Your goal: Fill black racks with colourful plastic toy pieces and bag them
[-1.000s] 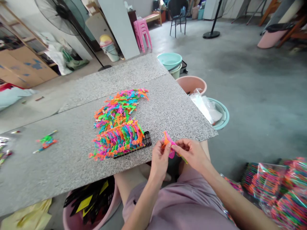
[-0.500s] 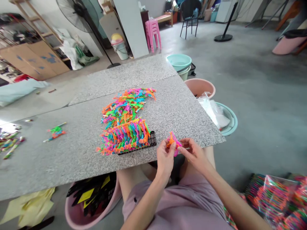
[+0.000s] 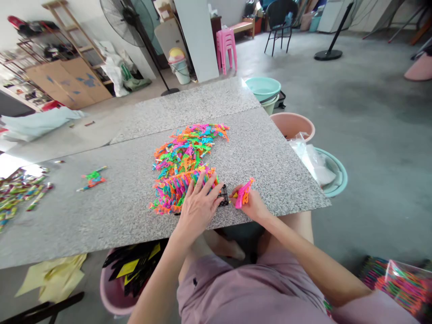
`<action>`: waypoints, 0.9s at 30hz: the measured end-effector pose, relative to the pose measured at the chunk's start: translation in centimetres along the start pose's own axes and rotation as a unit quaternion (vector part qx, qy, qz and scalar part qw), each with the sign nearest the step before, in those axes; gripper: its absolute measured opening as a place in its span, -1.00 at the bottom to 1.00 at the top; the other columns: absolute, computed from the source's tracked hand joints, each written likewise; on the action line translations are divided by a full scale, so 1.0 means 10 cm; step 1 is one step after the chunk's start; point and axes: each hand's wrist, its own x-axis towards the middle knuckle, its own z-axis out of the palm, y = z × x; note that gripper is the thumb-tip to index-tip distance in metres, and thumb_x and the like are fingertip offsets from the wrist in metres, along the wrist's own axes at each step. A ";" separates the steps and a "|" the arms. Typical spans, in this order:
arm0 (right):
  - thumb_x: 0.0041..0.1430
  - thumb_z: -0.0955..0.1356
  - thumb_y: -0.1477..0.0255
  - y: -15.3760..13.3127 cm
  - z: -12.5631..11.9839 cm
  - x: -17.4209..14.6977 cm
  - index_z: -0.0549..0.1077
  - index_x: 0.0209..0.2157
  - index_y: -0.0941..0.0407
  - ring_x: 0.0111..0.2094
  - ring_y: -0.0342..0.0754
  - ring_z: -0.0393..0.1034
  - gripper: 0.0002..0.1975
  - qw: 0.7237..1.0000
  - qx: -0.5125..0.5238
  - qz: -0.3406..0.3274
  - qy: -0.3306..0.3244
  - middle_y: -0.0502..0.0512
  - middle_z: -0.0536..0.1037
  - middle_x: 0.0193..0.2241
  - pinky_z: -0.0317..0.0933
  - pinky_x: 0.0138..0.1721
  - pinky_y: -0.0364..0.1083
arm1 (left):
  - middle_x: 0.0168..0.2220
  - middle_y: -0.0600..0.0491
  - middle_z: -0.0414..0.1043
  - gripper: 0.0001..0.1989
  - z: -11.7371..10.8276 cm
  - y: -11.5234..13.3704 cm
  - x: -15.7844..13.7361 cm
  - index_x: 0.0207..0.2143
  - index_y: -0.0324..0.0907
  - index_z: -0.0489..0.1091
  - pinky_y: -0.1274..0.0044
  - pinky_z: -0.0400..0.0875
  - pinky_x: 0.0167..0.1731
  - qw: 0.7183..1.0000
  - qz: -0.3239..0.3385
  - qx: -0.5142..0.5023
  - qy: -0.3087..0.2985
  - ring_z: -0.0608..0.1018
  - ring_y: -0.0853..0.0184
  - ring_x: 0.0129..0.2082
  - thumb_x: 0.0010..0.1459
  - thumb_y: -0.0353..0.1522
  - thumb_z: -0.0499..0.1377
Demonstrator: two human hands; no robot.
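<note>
My left hand (image 3: 199, 202) lies palm down with fingers spread over a tight row of colourful plastic toy guns (image 3: 168, 193). The row sits in a black plastic tray (image 3: 224, 196), whose bare end shows just right of my fingers. Close to that end, above the table edge, my right hand (image 3: 254, 204) is closed around pink and orange toy guns (image 3: 243, 194); a bit of yellow shows beside them. Behind the row spreads a loose pile of similar toys (image 3: 189, 148) in pink, orange, green and blue.
The speckled stone table (image 3: 135, 216) holds a few toys (image 3: 92, 178) and a heap of shiny wrapped sticks (image 3: 20, 193) at left. A pink tub (image 3: 114, 297) of black pieces stands below. Basins (image 3: 292, 123) line the right edge; bagged toys (image 3: 401, 285) lie lower right.
My left hand has let go of the pink and orange toys and moved left onto the row. My right hand now holds them alone, turned upright. The view has shifted slightly left.
</note>
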 end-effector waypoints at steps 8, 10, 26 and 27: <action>0.06 0.35 0.55 -0.03 0.27 0.08 0.46 -0.29 0.12 -0.45 -0.08 0.42 -0.86 0.995 -0.097 -0.009 -0.009 0.01 0.52 -0.46 0.21 -0.38 -0.16 | 0.31 -0.01 0.11 -0.53 0.13 0.02 -0.04 0.24 -0.21 0.21 0.19 0.16 0.25 1.000 -0.006 0.010 -0.002 -0.04 0.07 0.37 0.30 -0.37 0.03; 0.07 0.38 0.45 0.01 0.20 0.06 0.48 -0.32 0.11 -0.53 -0.12 0.34 -0.91 0.997 -0.080 0.018 0.016 -0.03 0.48 -0.54 0.17 -0.45 -0.17 | 0.32 0.00 0.11 -0.53 0.12 0.01 -0.04 0.25 -0.21 0.19 0.19 0.16 0.25 1.000 -0.006 0.010 -0.001 -0.04 0.07 0.37 0.29 -0.39 0.02; 0.07 0.35 0.49 -0.02 0.48 0.03 0.42 -0.32 0.12 -0.40 -0.03 0.44 -0.91 0.989 -0.133 0.063 0.020 0.07 0.54 -0.42 0.27 -0.34 -0.12 | 0.31 -0.11 0.11 -0.60 0.12 0.02 -0.02 0.12 -0.29 0.31 0.18 0.21 0.24 1.000 -0.019 -0.019 -0.001 -0.13 0.01 0.38 0.23 -0.45 0.05; 0.07 0.34 0.50 -0.04 0.48 0.06 0.43 -0.35 0.12 -0.40 -0.02 0.44 -0.94 0.981 -0.183 0.057 0.009 0.08 0.54 -0.43 0.25 -0.34 -0.12 | 0.30 -0.11 0.11 -0.60 0.12 0.01 -0.02 0.12 -0.29 0.31 0.18 0.21 0.24 1.000 -0.019 -0.022 0.000 -0.12 0.01 0.38 0.23 -0.46 0.05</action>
